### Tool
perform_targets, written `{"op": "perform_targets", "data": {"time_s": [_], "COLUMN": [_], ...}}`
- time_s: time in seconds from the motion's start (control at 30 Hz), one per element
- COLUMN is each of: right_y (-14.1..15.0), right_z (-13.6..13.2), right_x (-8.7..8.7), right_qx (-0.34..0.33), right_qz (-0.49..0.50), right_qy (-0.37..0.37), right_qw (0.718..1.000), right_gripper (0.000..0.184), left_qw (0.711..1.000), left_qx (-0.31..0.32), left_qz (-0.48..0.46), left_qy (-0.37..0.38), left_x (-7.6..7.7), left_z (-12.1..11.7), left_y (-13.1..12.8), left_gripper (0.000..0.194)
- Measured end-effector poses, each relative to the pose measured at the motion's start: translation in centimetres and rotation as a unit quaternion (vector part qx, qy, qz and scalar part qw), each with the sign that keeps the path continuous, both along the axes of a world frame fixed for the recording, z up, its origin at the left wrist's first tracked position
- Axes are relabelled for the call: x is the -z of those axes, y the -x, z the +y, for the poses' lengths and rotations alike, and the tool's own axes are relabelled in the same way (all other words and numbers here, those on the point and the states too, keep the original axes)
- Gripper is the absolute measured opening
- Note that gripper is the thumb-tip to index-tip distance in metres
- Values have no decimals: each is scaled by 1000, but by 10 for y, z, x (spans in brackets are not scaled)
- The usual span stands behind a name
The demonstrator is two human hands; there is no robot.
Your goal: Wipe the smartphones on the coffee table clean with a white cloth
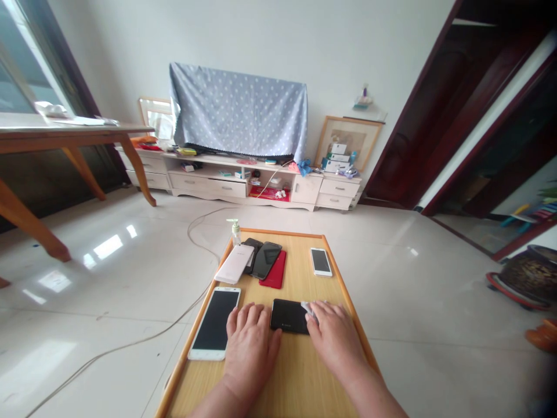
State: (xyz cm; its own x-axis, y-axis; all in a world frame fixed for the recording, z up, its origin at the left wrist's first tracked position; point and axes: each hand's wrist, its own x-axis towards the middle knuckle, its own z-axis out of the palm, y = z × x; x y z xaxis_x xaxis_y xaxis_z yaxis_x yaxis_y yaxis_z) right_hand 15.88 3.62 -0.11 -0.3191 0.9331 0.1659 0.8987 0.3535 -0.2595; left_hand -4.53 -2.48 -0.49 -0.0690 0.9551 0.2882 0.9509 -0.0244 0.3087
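Note:
A black phone (287,316) lies sideways on the small wooden table (300,383), between my two hands. My left hand (251,343) rests flat at its left end, fingers stretched out and the thumb by the phone's lower left corner. Pressed down over the phone's right end is my right hand (334,332), with a white wipe (308,309) under its fingers; most of the wipe is hidden. Left of my left hand is a large white phone (216,319) with a dark screen, partly covered by the fingers.
Farther back on the table lie a pink phone (235,263), a dark phone (266,260), a red phone (275,276) and a small white phone (321,262). A pump bottle (235,231) stands at the far left corner. A cable (143,337) runs across the floor.

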Motion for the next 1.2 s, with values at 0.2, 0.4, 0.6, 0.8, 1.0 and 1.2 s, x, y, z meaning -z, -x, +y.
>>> {"op": "perform_targets", "data": {"time_s": [0.2, 0.4, 0.6, 0.8, 1.0, 1.2], "right_y": [-16, -14, -25, -45, -55, -61], "right_z": [-30, -59, -64, -49, -42, -36], "right_x": [-11, -18, -18, -24, -22, -22], "right_qx": [7, -11, -36, 30, 35, 62], "right_qz": [18, 63, 166, 196, 255, 293], "right_qy": [27, 63, 92, 26, 22, 12], "right_qw": [999, 996, 981, 980, 966, 954], "right_gripper": [28, 22, 14, 9, 12, 15], "left_qw": [999, 997, 996, 998, 990, 994], "left_qx": [19, 57, 76, -3, 102, 89], "left_qz": [27, 53, 51, 33, 28, 49], "left_qy": [11, 7, 25, 51, 93, 41], "left_x": [-9, -13, -23, -14, -13, -20], "left_z": [-6, -13, -13, -32, -26, -20], "left_y": [-9, -21, -32, -64, -72, -59], "left_gripper": [23, 33, 37, 71, 79, 63]}}
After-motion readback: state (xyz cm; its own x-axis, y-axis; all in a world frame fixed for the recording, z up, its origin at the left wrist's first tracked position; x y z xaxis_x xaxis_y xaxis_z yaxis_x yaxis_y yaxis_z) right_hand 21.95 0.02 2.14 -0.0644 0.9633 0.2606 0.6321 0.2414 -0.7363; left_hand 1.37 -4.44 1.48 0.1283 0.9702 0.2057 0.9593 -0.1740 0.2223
